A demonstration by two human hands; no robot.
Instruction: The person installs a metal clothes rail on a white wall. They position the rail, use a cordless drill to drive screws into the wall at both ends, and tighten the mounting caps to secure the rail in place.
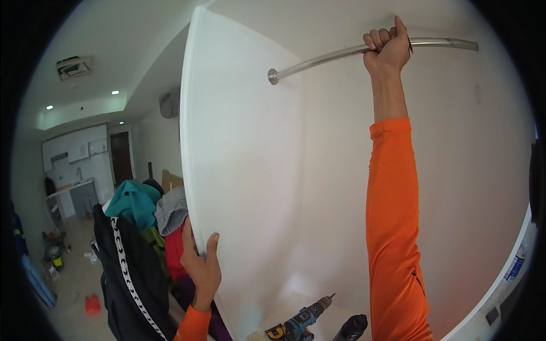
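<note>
My right hand [388, 45] is raised high, its fingers wrapped round a metal closet rod [330, 58] and its thumb pointing up. A thin dark bit shows beside that palm; what it is I cannot make out. The rod's left end meets a round flange [273, 76] on the white side panel [244, 142] of a wardrobe. Lower down, my left hand [202, 267] grips the front edge of this panel, thumb on the inner face and fingers round the outside. Below, inside the wardrobe, are a blue cordless drill [307, 319] with a bit fitted and a black cylindrical object [352, 327].
Left of the panel, clothes are heaped: a black garment with a patterned stripe [131, 278], a teal one [135, 202] and a grey one [172, 209]. A red item [92, 305] lies on the floor. A bottle [515, 267] stands at the far right. A kitchenette [77, 170] is behind.
</note>
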